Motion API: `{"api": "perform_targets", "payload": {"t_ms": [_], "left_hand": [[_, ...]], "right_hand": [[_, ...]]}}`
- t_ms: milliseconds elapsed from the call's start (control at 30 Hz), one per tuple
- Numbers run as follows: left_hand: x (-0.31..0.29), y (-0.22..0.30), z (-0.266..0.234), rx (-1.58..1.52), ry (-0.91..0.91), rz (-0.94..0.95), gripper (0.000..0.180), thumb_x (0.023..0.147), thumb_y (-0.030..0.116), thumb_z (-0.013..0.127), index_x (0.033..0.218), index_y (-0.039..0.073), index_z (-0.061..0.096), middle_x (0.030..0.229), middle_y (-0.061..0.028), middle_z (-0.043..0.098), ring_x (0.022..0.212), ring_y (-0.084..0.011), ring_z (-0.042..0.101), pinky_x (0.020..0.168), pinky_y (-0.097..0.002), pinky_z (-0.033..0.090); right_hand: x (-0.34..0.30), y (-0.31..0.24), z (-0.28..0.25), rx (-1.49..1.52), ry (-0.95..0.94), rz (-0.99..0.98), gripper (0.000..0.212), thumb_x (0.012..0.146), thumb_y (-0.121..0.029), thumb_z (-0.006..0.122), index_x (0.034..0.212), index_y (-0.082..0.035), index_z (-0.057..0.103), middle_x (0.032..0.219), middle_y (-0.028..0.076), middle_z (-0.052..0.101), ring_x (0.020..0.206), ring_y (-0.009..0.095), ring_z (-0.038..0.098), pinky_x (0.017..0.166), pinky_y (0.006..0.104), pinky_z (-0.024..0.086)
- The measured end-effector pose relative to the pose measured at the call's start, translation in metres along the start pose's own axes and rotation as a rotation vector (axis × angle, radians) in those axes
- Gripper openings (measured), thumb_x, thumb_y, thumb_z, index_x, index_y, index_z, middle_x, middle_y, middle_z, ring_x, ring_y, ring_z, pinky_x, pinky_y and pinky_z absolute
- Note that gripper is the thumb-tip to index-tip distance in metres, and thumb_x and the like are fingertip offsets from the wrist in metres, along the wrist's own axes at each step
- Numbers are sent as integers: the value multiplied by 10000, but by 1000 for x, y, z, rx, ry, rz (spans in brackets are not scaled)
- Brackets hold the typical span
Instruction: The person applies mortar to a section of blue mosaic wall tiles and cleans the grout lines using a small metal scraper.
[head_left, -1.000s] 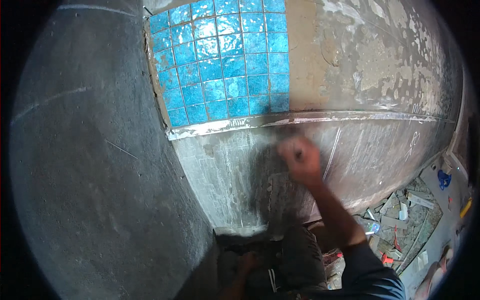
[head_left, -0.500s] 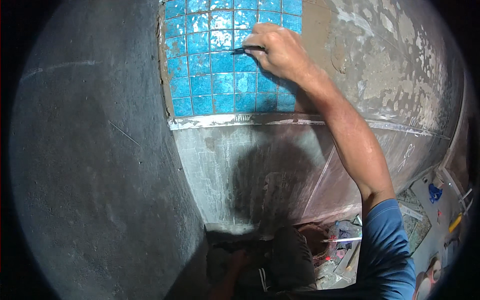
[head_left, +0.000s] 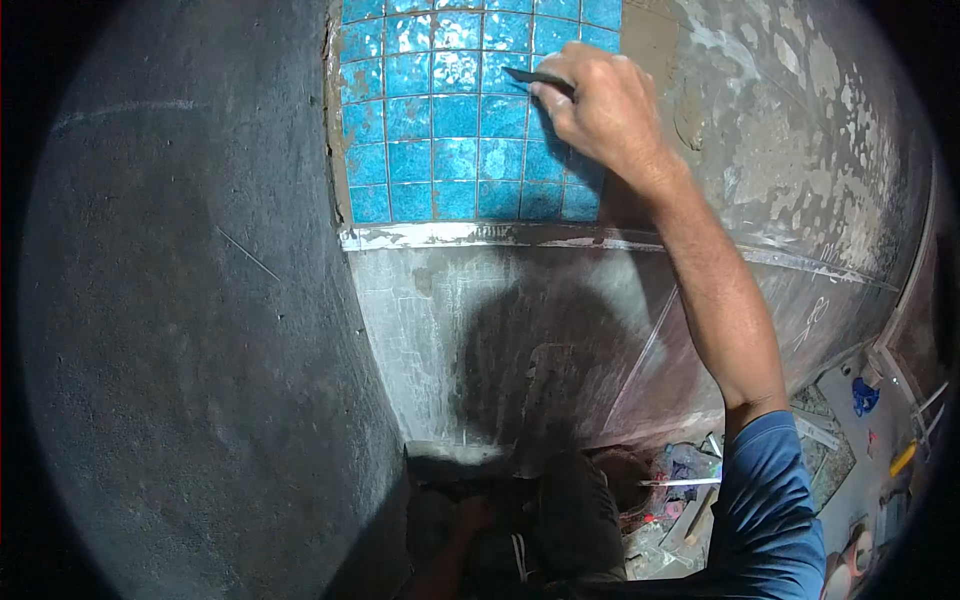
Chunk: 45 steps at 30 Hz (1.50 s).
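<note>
I am gripping a thin dark tool (head_left: pixel 535 77) in my right hand (head_left: pixel 600 105), fingers pinched tight around it; its tip is sticking out to the left of my knuckles and pressing on the blue tiles (head_left: pixel 450 110). My left hand (head_left: pixel 470 515) is hanging low in shadow, possibly loosely curled

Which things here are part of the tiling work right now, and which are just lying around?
In use:
right hand
thin dark pointed tool, gripped in that hand, tip against the tiles
small square blue mosaic tiles on the wall

Lying about:
blue object on the floor
yellow-handled tool
scattered debris at the wall's foot

The left hand is too dim to tell.
</note>
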<state>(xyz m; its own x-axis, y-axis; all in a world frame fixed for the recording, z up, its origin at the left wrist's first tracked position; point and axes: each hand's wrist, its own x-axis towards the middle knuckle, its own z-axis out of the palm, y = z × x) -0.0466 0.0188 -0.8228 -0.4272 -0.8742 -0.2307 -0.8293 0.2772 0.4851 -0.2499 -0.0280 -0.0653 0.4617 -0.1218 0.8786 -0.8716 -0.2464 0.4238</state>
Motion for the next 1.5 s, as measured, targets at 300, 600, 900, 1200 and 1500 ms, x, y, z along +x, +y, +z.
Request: {"api": "perform_targets", "payload": {"t_ms": [300, 600, 900, 1200, 1500], "left_hand": [[-2, 2, 0, 4, 162, 89, 416, 902, 463, 668, 1165, 165, 791, 1160, -181, 778, 1085, -393, 747, 962, -553, 574], [-2, -9, 7, -130, 150, 53, 402, 913, 442, 672, 1147, 134, 782, 1187, -201, 758, 1128, -414, 720, 968, -549, 571], [9, 7, -23, -456, 161, 56, 414, 983, 419, 666, 1115, 43, 781, 1110, -198, 772, 1039, -324, 755, 934, -486, 588], [-3, 120, -122, -1774, -9, 187, 342, 1087, 303, 644, 1260, 17, 712, 1135, -79, 760, 1003, -186, 711, 914, -370, 560], [18, 64, -64, -1793, 272, -213, 168, 1013, 173, 697, 995, 15, 752, 980, -86, 753, 935, -218, 716, 860, -371, 568]], "right_hand": [[-5, -6, 25, 41, 46, -10, 130, 911, -177, 761, 979, -74, 804, 910, 136, 725, 863, 368, 727, 776, 504, 568], [-10, -17, 35, 116, 104, 37, 106, 911, -118, 702, 901, -35, 768, 897, 181, 714, 825, 395, 727, 755, 516, 586], [-88, -45, 31, 327, 8, 165, 144, 984, -181, 678, 949, -55, 737, 949, 164, 707, 839, 364, 714, 714, 497, 565], [-451, -245, 49, 829, -514, 1257, 330, 995, -318, 713, 1022, 11, 709, 850, 229, 694, 791, 376, 703, 741, 464, 535], [-413, -204, 28, 717, -600, 957, 324, 990, -312, 646, 1091, -28, 767, 1008, 231, 767, 954, 418, 750, 863, 499, 571]]}}
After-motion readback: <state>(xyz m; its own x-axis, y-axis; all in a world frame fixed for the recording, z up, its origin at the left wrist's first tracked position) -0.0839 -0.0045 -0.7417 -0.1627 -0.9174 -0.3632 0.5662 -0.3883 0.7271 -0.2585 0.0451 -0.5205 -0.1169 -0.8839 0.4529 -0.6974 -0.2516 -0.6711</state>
